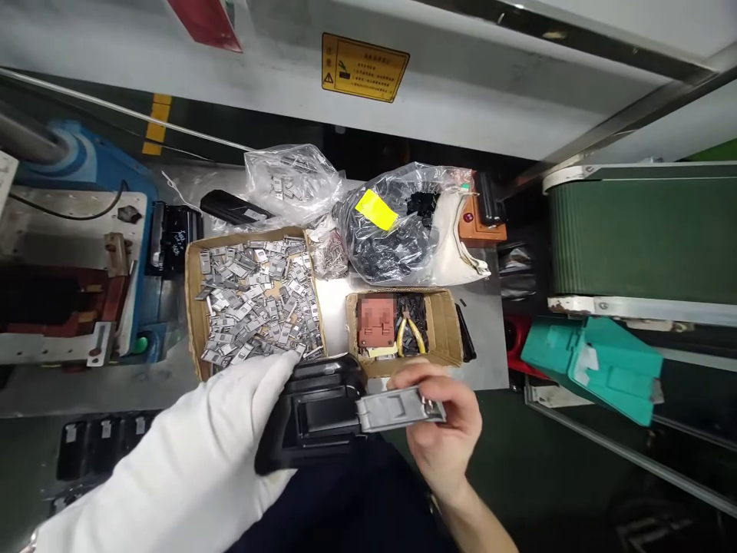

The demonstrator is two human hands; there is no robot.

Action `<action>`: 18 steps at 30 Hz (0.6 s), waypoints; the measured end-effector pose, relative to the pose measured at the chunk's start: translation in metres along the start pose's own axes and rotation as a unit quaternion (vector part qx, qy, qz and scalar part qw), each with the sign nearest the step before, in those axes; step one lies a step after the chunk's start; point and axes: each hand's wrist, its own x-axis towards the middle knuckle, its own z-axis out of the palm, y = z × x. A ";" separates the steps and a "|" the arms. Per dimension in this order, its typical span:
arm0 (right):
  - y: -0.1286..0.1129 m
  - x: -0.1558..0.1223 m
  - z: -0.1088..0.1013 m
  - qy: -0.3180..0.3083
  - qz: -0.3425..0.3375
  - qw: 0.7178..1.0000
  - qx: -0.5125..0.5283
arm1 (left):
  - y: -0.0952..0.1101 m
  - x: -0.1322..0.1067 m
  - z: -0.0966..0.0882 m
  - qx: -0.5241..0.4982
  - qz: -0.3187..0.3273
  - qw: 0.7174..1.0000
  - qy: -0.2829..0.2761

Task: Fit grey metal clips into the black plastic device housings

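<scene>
My left hand (230, 422), in a white glove, is closed around a glossy black plastic housing (322, 415) with a rectangular recess. Bare and closed, my right hand (446, 418) grips a flat grey plastic latch piece (391, 409) with a small metal part at its right end. The left end of the grey piece meets the right edge of the housing; whether it is joined there I cannot tell. Just beyond my left hand stands a cardboard box (193, 307) full of similar grey pieces. A smaller cardboard box (449, 330) holds a reddish-brown block (377, 319) and yellow-handled pliers (411, 334).
A blue machine (86, 165) stands at the left. Plastic bags of black parts (391, 246) and small pieces (293, 184) lie at the back of the metal table (484, 338). On the right are a green conveyor belt (639, 238) and a teal bin (599, 365). Black housings (104, 442) lie lower left.
</scene>
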 end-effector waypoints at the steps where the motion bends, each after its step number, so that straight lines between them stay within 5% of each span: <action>1: -0.001 0.002 0.000 -0.010 -0.008 1.000 -0.007 | 0.006 0.002 0.000 0.086 0.034 0.996 -0.010; 3: -0.005 0.007 0.000 -0.037 -0.053 0.997 -0.033 | 0.014 0.006 -0.001 0.201 0.084 0.976 -0.027; 7: -0.012 0.015 0.003 -0.062 -0.171 0.971 -0.157 | 0.013 0.009 0.004 0.258 0.126 0.958 -0.005; 18: -0.004 0.006 0.032 -0.079 -0.171 0.831 -0.523 | 0.014 0.033 0.025 0.390 0.225 0.891 0.051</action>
